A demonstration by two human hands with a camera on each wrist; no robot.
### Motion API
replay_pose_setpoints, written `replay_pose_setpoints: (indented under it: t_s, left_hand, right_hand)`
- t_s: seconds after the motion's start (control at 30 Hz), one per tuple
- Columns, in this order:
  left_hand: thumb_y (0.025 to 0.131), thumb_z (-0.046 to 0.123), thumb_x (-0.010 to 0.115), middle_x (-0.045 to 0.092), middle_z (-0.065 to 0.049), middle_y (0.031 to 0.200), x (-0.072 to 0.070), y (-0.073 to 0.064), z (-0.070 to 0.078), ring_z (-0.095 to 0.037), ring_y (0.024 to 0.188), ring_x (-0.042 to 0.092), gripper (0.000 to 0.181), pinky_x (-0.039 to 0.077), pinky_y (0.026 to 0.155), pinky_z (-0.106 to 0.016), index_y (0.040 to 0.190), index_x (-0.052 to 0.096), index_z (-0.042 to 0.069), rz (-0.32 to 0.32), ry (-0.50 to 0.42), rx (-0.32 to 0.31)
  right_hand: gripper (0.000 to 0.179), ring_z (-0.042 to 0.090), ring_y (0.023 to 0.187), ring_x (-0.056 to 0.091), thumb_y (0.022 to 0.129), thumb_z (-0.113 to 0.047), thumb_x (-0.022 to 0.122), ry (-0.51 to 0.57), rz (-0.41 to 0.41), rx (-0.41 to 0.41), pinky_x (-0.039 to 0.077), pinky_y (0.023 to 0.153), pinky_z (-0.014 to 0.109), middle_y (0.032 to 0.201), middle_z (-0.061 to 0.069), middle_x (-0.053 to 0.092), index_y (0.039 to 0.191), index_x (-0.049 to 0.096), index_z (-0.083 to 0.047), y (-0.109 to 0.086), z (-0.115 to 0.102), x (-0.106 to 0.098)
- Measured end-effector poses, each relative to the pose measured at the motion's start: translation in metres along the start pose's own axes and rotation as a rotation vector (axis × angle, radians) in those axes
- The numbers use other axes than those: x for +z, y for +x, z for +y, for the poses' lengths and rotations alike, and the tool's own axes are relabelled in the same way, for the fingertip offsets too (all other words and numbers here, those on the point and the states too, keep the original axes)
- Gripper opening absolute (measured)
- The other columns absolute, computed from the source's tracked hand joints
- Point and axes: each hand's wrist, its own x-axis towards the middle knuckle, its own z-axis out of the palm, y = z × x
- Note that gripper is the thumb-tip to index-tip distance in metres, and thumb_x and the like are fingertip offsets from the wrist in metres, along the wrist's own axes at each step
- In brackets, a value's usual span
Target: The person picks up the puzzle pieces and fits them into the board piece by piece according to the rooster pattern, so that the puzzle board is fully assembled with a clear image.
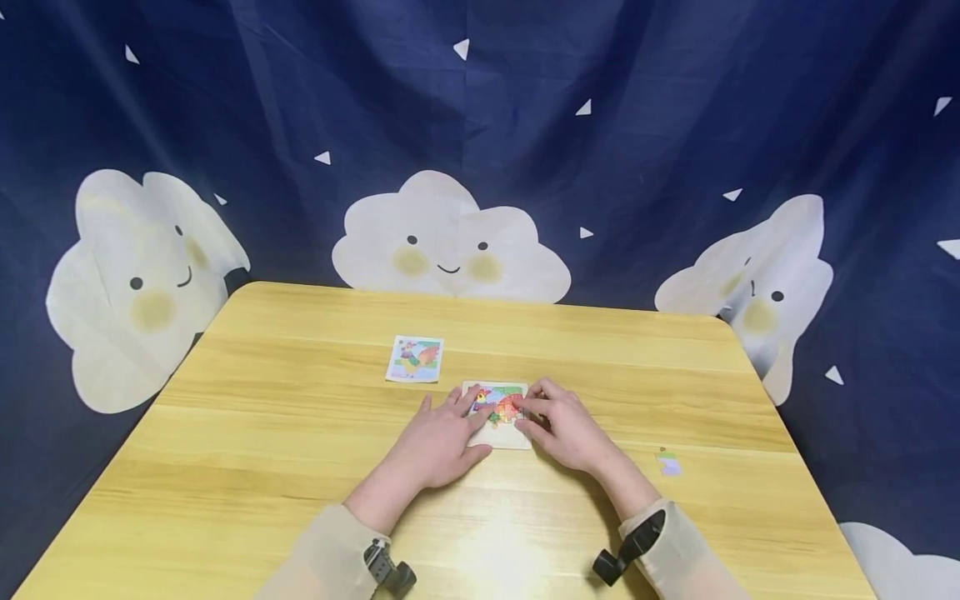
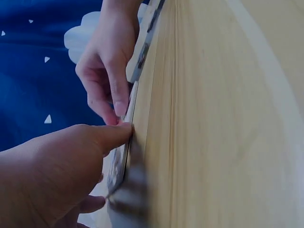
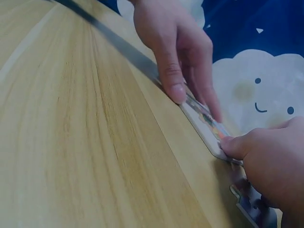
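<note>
A small framed jigsaw puzzle (image 1: 504, 440) lies flat on the table, showing part of a colourful rooster. Its lower strip is bare and pale. My left hand (image 1: 441, 442) rests across its left side, fingers spread over the picture and thumb at the near edge. At the right side, my right hand (image 1: 566, 427) bends its fingers and thumb onto a red-orange puzzle piece (image 1: 510, 407), apparently pinching it; the fingertips partly hide it. The left wrist view shows the right hand (image 2: 108, 66) reaching down to the thin board beside the left thumb.
A square picture card (image 1: 415, 360) with the same rooster lies beyond the puzzle, to its left. Loose green and lilac puzzle pieces (image 1: 668, 463) lie to the right of my right forearm. A dark blue curtain (image 1: 525, 125) with clouds hangs behind the wooden table (image 1: 247, 400).
</note>
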Motion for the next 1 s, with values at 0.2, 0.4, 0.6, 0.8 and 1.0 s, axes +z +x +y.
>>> replay_pose_setpoints:
  t_s: [0.2, 0.4, 0.6, 0.8, 1.0]
  left_hand:
    - [0.106, 0.061, 0.050, 0.026, -0.012, 0.172, 0.000, 0.009, 0.009, -0.042, 0.155, 0.029, 0.067, 0.032, 0.115, -0.070, 0.164, 0.042, 0.028, -0.018, 0.035, -0.001]
    - [0.106, 0.063, 0.049, 0.031, -0.013, 0.171, 0.001, 0.010, 0.011, -0.040, 0.155, 0.030, 0.067, 0.032, 0.116, -0.069, 0.164, 0.044, 0.029, -0.030, 0.052, -0.040]
    - [0.106, 0.063, 0.049, 0.032, -0.014, 0.170, 0.003, 0.011, 0.011, -0.041, 0.154, 0.032, 0.068, 0.033, 0.114, -0.071, 0.163, 0.045, 0.027, -0.010, 0.034, -0.020]
    - [0.106, 0.063, 0.048, 0.032, -0.014, 0.170, 0.005, 0.012, 0.013, -0.042, 0.153, 0.033, 0.067, 0.034, 0.113, -0.072, 0.162, 0.047, 0.025, 0.003, 0.034, -0.007]
    - [0.106, 0.063, 0.048, 0.031, -0.014, 0.170, 0.005, 0.014, 0.014, -0.042, 0.153, 0.032, 0.067, 0.034, 0.113, -0.072, 0.162, 0.048, 0.025, -0.007, 0.039, -0.012]
  right_hand:
    - [0.035, 0.014, 0.097, 0.057, 0.102, -0.024, 0.074, 0.025, 0.000, 0.008, 0.045, 0.092, 0.045, 0.117, -0.001, 0.060, 0.131, 0.076, -0.005, 0.003, -0.001, 0.002]
    - [0.035, 0.013, 0.092, 0.055, 0.102, -0.023, 0.073, 0.040, 0.001, 0.013, 0.044, 0.092, 0.044, 0.118, -0.003, 0.058, 0.131, 0.075, -0.003, 0.006, -0.003, 0.005]
    - [0.034, 0.013, 0.092, 0.055, 0.102, -0.023, 0.074, 0.054, 0.016, 0.016, 0.044, 0.091, 0.044, 0.117, -0.002, 0.059, 0.129, 0.076, -0.002, 0.004, -0.002, 0.006]
    - [0.037, 0.013, 0.088, 0.053, 0.101, -0.027, 0.075, 0.007, 0.038, 0.021, 0.046, 0.089, 0.043, 0.115, -0.002, 0.057, 0.131, 0.076, -0.005, 0.000, 0.004, 0.005]
    - [0.038, 0.015, 0.092, 0.057, 0.102, -0.028, 0.074, -0.066, 0.018, 0.009, 0.047, 0.088, 0.043, 0.114, 0.000, 0.058, 0.131, 0.076, -0.004, 0.001, 0.001, 0.002]
